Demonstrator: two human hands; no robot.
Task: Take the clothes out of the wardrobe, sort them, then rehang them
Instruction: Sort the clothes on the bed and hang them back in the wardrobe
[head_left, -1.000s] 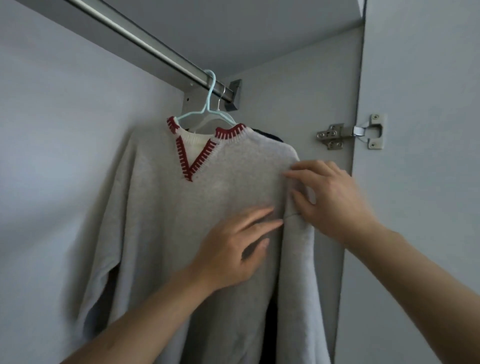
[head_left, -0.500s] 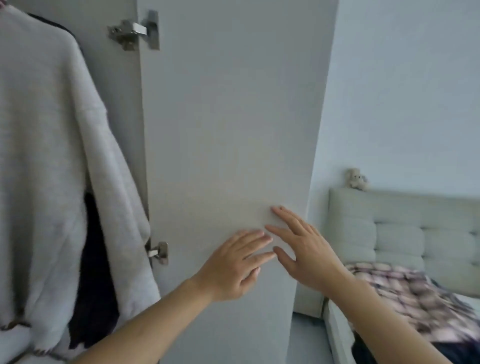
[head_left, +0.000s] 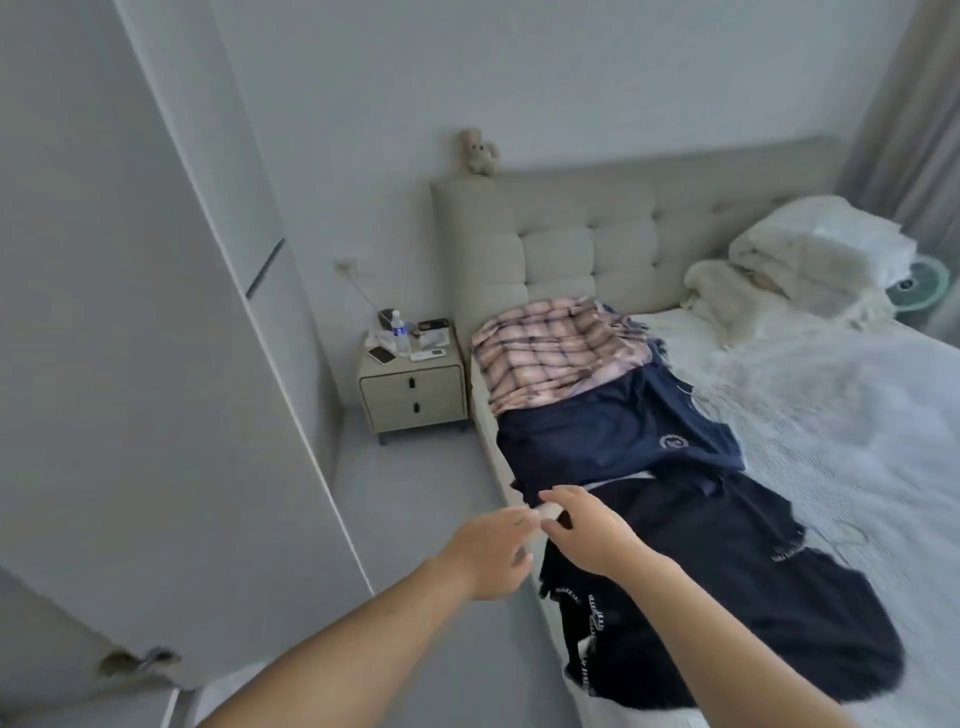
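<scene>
my forearms enter from six o'clock, bare of sleeves; my left grip (head_left: 491, 553) and right grip (head_left: 589, 530) wear no rings or gloves.

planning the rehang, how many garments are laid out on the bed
3 that I can tell apart: a plaid shirt nearest the headboard, a navy top in the middle, a black garment nearest the hands. More may lie hidden underneath.

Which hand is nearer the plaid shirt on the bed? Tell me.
Right. The right hand reaches over the bed's near edge above the dark clothes, below the plaid shirt. The left hand hangs off the bed's side, over the floor, slightly farther away.
</scene>
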